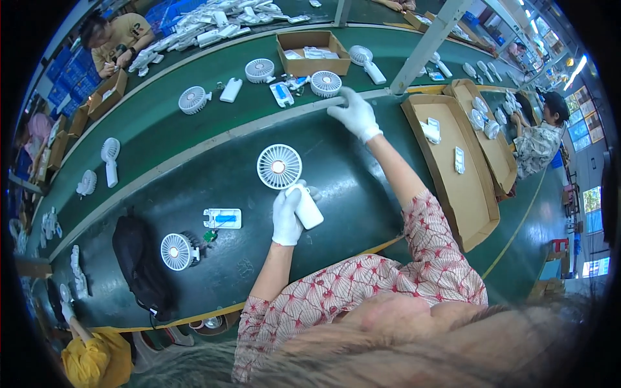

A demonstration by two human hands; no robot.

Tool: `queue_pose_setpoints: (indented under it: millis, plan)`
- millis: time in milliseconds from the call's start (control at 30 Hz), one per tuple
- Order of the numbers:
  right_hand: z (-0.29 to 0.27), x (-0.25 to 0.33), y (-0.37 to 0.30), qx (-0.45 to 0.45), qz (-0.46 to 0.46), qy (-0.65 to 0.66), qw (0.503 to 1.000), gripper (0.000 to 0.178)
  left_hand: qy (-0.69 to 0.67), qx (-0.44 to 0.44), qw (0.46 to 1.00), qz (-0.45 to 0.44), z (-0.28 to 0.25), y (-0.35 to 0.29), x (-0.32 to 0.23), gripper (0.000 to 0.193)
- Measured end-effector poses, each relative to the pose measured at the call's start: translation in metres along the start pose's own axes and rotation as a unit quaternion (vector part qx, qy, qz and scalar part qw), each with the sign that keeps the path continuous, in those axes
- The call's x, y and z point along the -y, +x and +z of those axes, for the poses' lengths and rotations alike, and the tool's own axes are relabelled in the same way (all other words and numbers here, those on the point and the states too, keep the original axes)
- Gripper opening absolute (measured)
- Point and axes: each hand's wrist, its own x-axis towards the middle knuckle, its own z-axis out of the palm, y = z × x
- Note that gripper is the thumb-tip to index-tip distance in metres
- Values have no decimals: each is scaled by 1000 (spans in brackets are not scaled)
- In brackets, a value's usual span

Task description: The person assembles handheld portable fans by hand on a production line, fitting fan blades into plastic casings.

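Observation:
My left hand [286,216], in a white glove, is closed round a white handheld fan [309,208]. Its round grille faces up and away from me, and its handle slants toward my right. Across the near work surface my right hand [354,115], gloved too, stretches out with its fingers apart. Just beyond those fingertips a white fan head [325,84] lies on the green belt; I cannot tell whether they touch it. Beside it is an opened white casing with a blue battery [283,94]. Nearer me, left of my left hand, lie another opened casing [223,218] and a fan head [180,251].
A black bag [139,265] lies on the left of the work surface [349,207]. Long cardboard trays [462,194] stand at the right, and a cardboard box [313,55] sits on the belt [152,116]. A metal post [427,45] rises beyond my right hand. Several co-workers sit around.

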Motion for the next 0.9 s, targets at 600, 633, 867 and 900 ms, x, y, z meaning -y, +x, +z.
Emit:
queue_pose_setpoints:
  millis: [600,633,867,900]
  plan:
    - [39,69,24,0,-111,109,988,70,2,13,995,-101,0,1,-2,26]
    - [22,117,-5,33,-137,143,980,58,-13,-1,993,-117,-5,-1,0,25]
    - [77,163,-55,200,-250,62,946,80,1,9,993,-117,4,-1,12,23]
    - [82,166,-59,243,-268,25,932,79,-3,4,994,-113,5,-1,12,23]
